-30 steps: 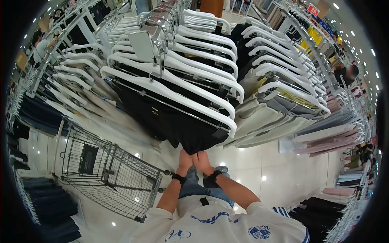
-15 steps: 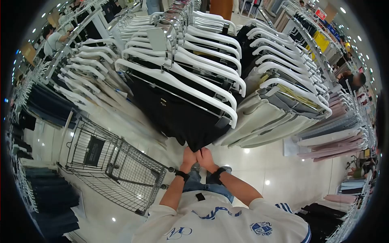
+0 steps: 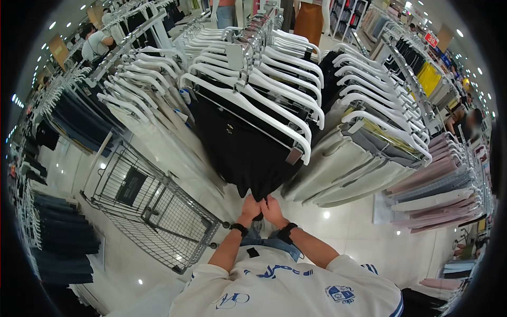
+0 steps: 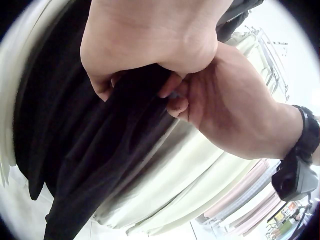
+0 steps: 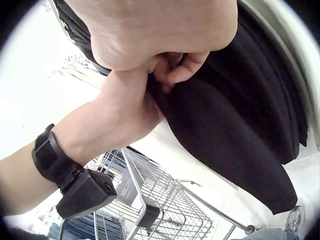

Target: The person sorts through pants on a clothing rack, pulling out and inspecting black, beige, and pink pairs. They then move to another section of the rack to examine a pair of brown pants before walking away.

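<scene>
Work in hand, as judged: handling the lower end of a black garment (image 3: 237,153) at its hanging position. It hangs from the front white hanger (image 3: 259,112), between rows of pale garments (image 3: 348,169), with a wire shopping cart (image 3: 131,186) standing nearby on the left. The left hand (image 3: 247,207) grips the cloth with curled fingers. The right hand (image 3: 272,208) pinches the cloth close beside it, fingers bent. The 2 hands touch or overlap; neither is open.

Assessment: any next move of the cloth calls for a light, even hold at its lower end, without a pull that would strain the hanger clips.

Limits of inspection: the left thumb is mostly concealed by its own hand, and several fingertips by folds. The black folds merge, so whether the garment is shorts, a skirt or trousers cannot be confirmed. The tag lettering is illegible.
</scene>
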### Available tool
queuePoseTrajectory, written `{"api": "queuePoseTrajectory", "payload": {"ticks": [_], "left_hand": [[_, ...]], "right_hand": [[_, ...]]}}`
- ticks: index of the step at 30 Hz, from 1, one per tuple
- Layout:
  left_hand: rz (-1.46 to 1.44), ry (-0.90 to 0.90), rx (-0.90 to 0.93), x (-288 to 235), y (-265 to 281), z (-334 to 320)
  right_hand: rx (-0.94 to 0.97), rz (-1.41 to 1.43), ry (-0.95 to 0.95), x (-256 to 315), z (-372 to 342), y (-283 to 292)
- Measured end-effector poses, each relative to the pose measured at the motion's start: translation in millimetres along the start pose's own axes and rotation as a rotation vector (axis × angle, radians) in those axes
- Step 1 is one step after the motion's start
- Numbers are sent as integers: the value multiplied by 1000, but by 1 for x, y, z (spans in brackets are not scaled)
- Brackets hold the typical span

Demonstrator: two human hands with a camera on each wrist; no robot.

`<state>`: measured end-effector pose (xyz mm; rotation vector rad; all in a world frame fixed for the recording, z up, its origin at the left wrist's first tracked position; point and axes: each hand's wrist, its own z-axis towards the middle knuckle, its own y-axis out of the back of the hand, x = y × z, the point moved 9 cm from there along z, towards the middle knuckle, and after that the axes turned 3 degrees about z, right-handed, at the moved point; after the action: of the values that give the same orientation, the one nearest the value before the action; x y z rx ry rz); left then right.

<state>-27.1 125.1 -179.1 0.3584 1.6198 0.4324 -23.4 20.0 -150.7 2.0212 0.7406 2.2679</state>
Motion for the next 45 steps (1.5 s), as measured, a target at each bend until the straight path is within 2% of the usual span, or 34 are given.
{"api": "queuePoseTrajectory", "payload": {"ticks": [3, 7, 12, 14, 16, 18, 20, 21, 23, 24, 26, 27, 31, 34, 40, 45], "left_hand": [[-24, -54, -14, 7, -7, 0], [-26, -4, -15, 0, -9, -6], [45, 40, -22, 5, -31, -10], [-137, 29, -275, 30, -36, -8], [-119, 64, -290, 42, -46, -5], [-106, 99, -316, 36, -43, -6], [-93, 63, -59, -2, -49, -5], [-91, 66, -66, -3, -51, -6], [-173, 12, -171, -11, -47, -6], [-171, 19, -177, -11, -50, -9], [-36, 217, -344, 4, -37, -16], [-35, 274, -339, -4, -33, -21], [-51, 277, -421, -10, -33, -32], [-98, 217, -423, -22, -36, -33], [-42, 231, -360, -25, -39, -29], [-59, 305, -445, -13, -22, -45]], "right_hand": [[5, 20, 33, 7, 0, 3], [92, 36, -19, 3, -3, 7], [110, 34, 28, 7, -7, 25], [142, 49, 10, 5, -8, 33], [100, 67, 148, 12, -4, 43], [125, -1, 150, 12, 1, 55], [233, -96, 109, 18, 2, 62], [239, -93, 113, 22, 2, 69], [228, 124, 199, 38, 1, 91], [236, 128, 198, 34, 2, 99], [150, 133, 171, 18, 13, 127], [147, 189, 53, 7, 17, 138], [109, 136, 200, 18, 48, 173], [131, 135, 246, 38, 67, 181], [310, 228, 220, 68, 89, 164], [342, 231, 185, 65, 100, 150]]}}
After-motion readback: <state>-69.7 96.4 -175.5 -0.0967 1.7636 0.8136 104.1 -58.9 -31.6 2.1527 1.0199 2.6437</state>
